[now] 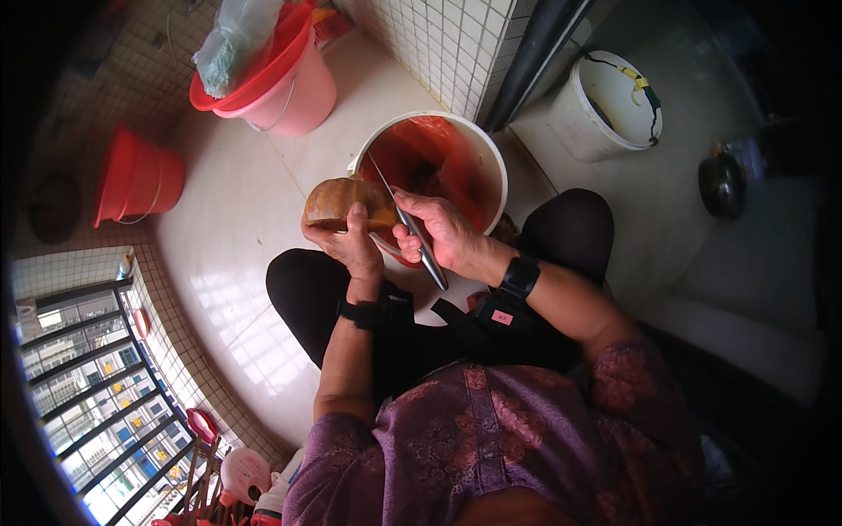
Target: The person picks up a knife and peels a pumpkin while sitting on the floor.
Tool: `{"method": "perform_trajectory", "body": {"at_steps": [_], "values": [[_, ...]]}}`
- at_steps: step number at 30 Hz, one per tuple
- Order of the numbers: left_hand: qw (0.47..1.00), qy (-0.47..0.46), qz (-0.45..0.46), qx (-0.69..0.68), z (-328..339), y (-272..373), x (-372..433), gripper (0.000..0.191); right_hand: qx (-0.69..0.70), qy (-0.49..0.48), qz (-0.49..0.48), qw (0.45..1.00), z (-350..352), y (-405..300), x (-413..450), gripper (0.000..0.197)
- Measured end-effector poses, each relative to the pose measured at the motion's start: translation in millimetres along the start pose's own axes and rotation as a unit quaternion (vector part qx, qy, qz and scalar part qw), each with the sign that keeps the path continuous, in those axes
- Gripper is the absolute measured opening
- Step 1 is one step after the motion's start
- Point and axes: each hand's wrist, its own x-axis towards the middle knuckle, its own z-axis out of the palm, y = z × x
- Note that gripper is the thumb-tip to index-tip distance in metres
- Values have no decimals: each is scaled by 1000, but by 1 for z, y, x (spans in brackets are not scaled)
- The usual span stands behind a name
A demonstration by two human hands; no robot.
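Note:
My left hand (pixel 352 246) grips a piece of pumpkin (pixel 339 200) from below, its thumb pressed against the near side. The rind is brownish orange and ribbed, and a patch of orange flesh shows at its right end. In my right hand (pixel 437 227) is a kitchen knife (pixel 421 243) with a grey metal handle. Its thin blade points up and left, close by the pumpkin's right end; whether it touches is hard to tell. Just beyond both hands stands a white bucket (pixel 498 158) lined with a red plastic bag (pixel 434 141); its dark contents are unclear.
A pink bucket (pixel 306 98) holds a red basin (pixel 299 33) with a plastic bag (pixel 240 46). Farther left stands a red bucket (pixel 145 174). A white pail (pixel 579 125) is at the right, past a dark post (pixel 536 62). Barred windows (pixel 99 394) line the lower left.

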Motion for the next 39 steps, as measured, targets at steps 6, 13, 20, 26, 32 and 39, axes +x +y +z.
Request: {"method": "perform_trajectory", "body": {"at_steps": [6, 13, 20, 26, 32, 39], "values": [[997, -19, 59, 47, -5, 0, 5, 76, 55, -5, 37, 998, -9, -1, 4, 19], [987, 11, -89, -134, -8, -6, 15, 50, 7, 15, 15, 1000, 0, -6, 1, 21], [940, -102, -202, -255, -12, 9, 19, 74, -256, -67, -52, 963, 18, -8, -12, 39], [899, -131, -258, -330, -19, -9, 28, 74, -477, -59, -117, 869, 27, 8, -17, 67], [909, -144, -198, -338, -11, 4, 20, 70, -477, -55, -137, 866, 25, 6, -11, 66], [908, -130, -199, -346, -10, 3, 17, 72, -363, -59, -105, 924, 30, 4, -10, 60]]}}
